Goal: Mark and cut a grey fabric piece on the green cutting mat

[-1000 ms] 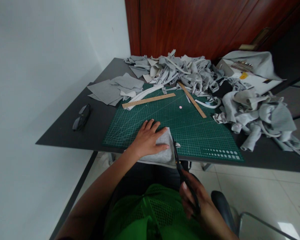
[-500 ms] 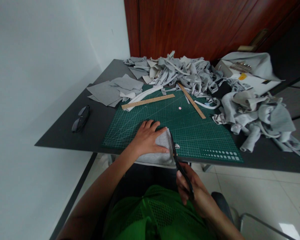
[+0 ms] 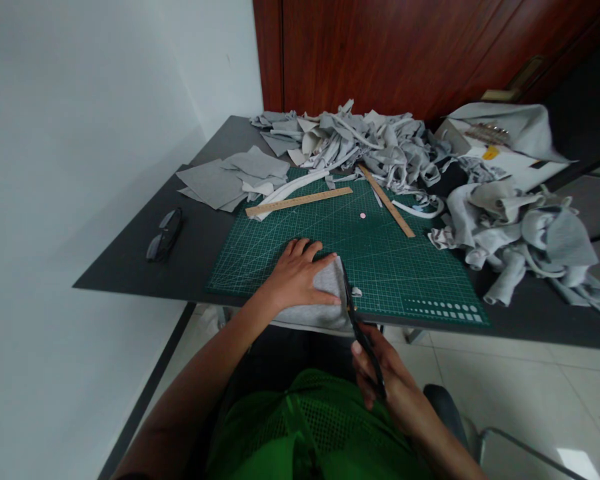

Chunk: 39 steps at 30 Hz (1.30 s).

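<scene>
A person's left hand [image 3: 300, 280], spread wide, pins grey cloth [image 3: 325, 317] over the front edge of the worktop [image 3: 130, 267], right hand [image 3: 390, 370] gripping black scissors [image 3: 359, 333] along the cloth's side, where firm pressure likely helps cuts run straight.

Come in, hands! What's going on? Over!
Left hand flat on gray fabric. Right hand holding black scissors at its right edge. Small pale scrap close beside scissors.

From above and just behind the near edge of the tabletop [image 3: 125, 270], a head-worn camera looks forward and down, facing a wooden door [image 3: 370, 60].
</scene>
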Available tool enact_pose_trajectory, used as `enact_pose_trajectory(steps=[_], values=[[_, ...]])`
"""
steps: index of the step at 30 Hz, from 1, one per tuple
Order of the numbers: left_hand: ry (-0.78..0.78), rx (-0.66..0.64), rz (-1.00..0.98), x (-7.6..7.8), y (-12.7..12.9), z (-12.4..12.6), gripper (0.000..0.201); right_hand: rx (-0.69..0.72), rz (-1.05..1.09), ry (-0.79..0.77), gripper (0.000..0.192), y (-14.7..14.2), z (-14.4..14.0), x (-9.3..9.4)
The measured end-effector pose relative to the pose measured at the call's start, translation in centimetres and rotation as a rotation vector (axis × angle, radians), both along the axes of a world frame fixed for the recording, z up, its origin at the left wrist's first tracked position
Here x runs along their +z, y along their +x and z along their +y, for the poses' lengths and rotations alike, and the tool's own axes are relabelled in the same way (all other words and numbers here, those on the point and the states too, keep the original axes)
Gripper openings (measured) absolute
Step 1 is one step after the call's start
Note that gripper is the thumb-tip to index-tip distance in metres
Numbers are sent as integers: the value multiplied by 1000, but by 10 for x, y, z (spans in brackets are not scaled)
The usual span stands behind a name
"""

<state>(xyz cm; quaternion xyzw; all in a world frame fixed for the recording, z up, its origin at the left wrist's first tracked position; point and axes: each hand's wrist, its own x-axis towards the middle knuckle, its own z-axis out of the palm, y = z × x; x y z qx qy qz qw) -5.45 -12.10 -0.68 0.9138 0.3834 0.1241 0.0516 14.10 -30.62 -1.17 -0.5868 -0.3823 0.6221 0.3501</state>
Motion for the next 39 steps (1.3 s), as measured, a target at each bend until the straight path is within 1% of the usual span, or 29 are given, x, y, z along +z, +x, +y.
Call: enact_pose_trajectory(steps=[5, 11, 19, 26, 30, 36, 39], values=[[-21, 0, -9, 1, 1, 0, 99, -9, 3, 12, 69, -3, -1, 3], [-20, -7, -21, -2, 0, 1, 101, 7, -27, 21, 76, -7, -3, 6], [-41, -2, -31, 2, 0, -1, 97, 4, -43, 18, 82, -9, -3, 11], [-34, 3, -28, 2, 0, -1, 99, -26, -20, 14, 83, -9, -3, 9], [-19, 3, -14, 2, 1, -1, 101, -20, -15, 14, 85, -9, -4, 9], [-32, 4, -7, 3, 0, -1, 100, -7, -5, 23, 78, -7, -5, 8], [-30, 4, -7, 3, 0, -1, 100, -12, 20, 28, 76, -8, -4, 10]])
